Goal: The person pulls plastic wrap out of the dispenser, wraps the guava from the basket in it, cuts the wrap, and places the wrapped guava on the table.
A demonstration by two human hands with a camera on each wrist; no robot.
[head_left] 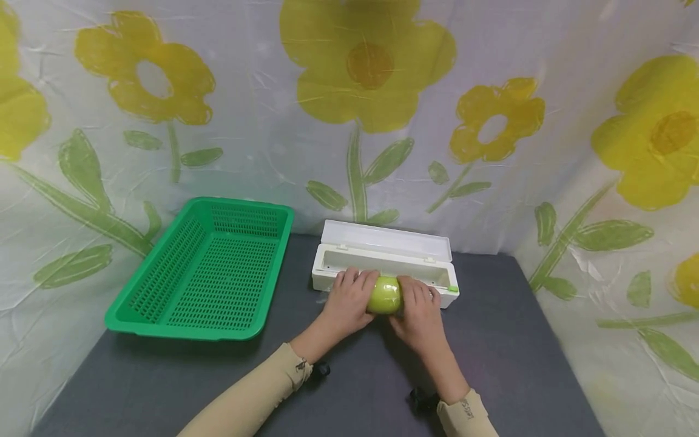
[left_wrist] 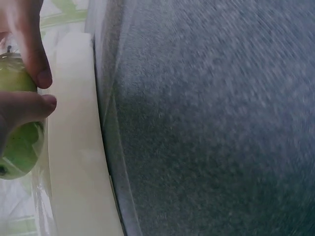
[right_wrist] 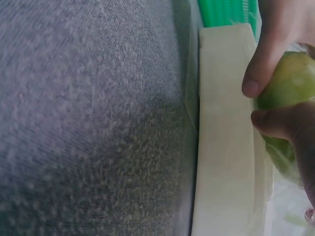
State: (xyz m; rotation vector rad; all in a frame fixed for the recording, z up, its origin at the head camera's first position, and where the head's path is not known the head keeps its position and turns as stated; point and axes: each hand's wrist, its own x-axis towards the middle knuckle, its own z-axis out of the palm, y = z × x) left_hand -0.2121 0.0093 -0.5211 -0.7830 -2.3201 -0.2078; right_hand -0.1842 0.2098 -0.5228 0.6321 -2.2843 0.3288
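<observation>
Both hands hold a green apple (head_left: 385,295) between them, one at each side. Clear, shiny film covers it, with loose film hanging below it in the left wrist view. My left hand (head_left: 349,304) grips its left side, fingers over the top and thumb (left_wrist: 27,109) on the near face. The right hand (head_left: 422,312) does likewise on the right, its thumb (right_wrist: 275,123) close to the left one. Just behind the apple lies a long white box (head_left: 327,280), a cling film dispenser by its look, with its lid (head_left: 388,238) standing open and a green slider (head_left: 452,289) at its right end.
A green slotted basket (head_left: 188,332) stands on the left of the dark grey table (head_left: 338,400). Behind the table and along both sides hangs a white curtain (head_left: 246,152) with yellow flowers. The white box stands close to the back of the table.
</observation>
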